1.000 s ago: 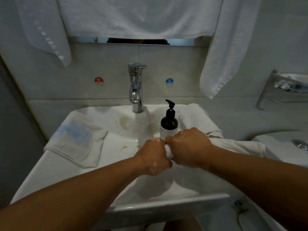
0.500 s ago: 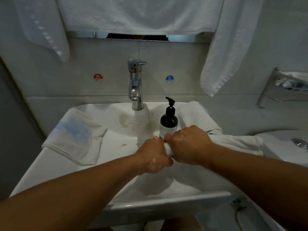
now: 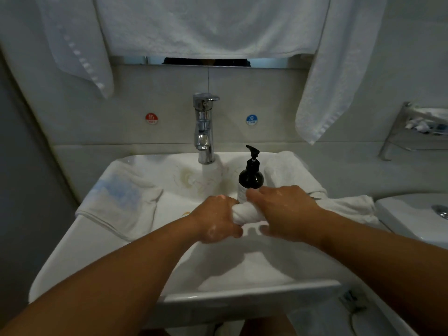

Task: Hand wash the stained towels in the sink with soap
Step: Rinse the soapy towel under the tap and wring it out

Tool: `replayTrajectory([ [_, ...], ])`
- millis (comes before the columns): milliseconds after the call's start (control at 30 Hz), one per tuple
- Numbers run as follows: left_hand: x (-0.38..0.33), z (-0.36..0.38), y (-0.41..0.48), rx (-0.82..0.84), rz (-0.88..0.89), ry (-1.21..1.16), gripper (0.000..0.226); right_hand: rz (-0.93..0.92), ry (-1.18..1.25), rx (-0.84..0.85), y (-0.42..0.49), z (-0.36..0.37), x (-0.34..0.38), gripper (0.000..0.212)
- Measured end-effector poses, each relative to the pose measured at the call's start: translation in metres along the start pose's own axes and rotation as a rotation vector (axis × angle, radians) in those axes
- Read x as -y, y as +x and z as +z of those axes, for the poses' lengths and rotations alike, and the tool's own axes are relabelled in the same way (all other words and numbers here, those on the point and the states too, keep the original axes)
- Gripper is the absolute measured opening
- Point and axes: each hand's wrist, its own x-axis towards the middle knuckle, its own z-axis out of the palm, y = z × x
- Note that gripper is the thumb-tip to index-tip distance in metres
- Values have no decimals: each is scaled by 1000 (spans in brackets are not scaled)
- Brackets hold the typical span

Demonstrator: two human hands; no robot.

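Over the white sink (image 3: pixel 242 291), my left hand (image 3: pixel 217 223) and my right hand (image 3: pixel 282 212) both grip a bunched white towel (image 3: pixel 246 212), knuckles close together. Soap suds show on both hands. The rest of this towel trails right over the sink's rim. A dark pump bottle of soap (image 3: pixel 251 177) stands just behind my hands. A second white towel with a blue stain (image 3: pixel 118 197) lies over the sink's left rim. Another white towel (image 3: pixel 288 169) lies at the back right of the sink.
A chrome faucet (image 3: pixel 204 128) stands at the back centre, with hot and cold stickers on the wall either side. White towels (image 3: pixel 213 23) hang above. A metal rack (image 3: pixel 417 127) is on the right wall; a toilet tank (image 3: pixel 417 214) sits at right.
My hands have drawn slightly apart, exposing more of the bunched towel between them. The right hand's fingers have moved forward over the towel.
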Motion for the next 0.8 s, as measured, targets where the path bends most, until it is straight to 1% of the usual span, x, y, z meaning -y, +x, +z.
replayTrajectory([
  [33, 6, -3, 0, 1, -9, 24, 31, 44, -23, 26, -5, -2, -5, 48],
  [100, 18, -9, 0, 33, -26, 73, 33, 114, -73, 47, -14, -7, -15, 39],
  [167, 21, -12, -2, 69, 4, 71, 41, 113, -111, 56, -15, -18, -15, 31],
  [200, 18, -13, -3, 58, 38, 38, 46, 94, -123, 52, -13, -25, -12, 30],
  [233, 11, -13, -5, 22, 80, -17, 53, 71, -132, 35, -10, -34, -8, 30],
  [300, -5, -15, -7, -115, 165, -123, 64, 4, -158, -25, 2, -54, 3, 33],
  [333, -11, -16, -8, -180, 195, -169, 66, -27, -185, -44, 8, -64, 9, 36],
  [400, -18, -23, -9, -257, 206, -248, 60, -52, -262, -74, 20, -83, 17, 40],
  [467, -13, -39, -12, -291, 179, -263, 42, -24, -324, -135, 26, -107, 13, 44],
  [500, -6, -48, -14, -306, 160, -258, 36, -6, -343, -171, 27, -120, 7, 48],
  [567, 9, -64, -21, -320, 138, -294, 32, 15, -326, -230, 25, -144, -8, 60],
  [600, 15, -71, -25, -316, 139, -330, 31, 21, -255, -229, 23, -155, -14, 63],
  [633, 18, -77, -30, -318, 144, -356, 32, 21, -118, -210, 21, -162, -16, 64],
  [700, 19, -85, -37, -342, 149, -382, 37, 2, 240, -185, 22, -172, -17, 60],
  [800, 9, -94, -45, -326, 172, -412, 49, -36, 727, -256, 30, -178, -11, 51],
])
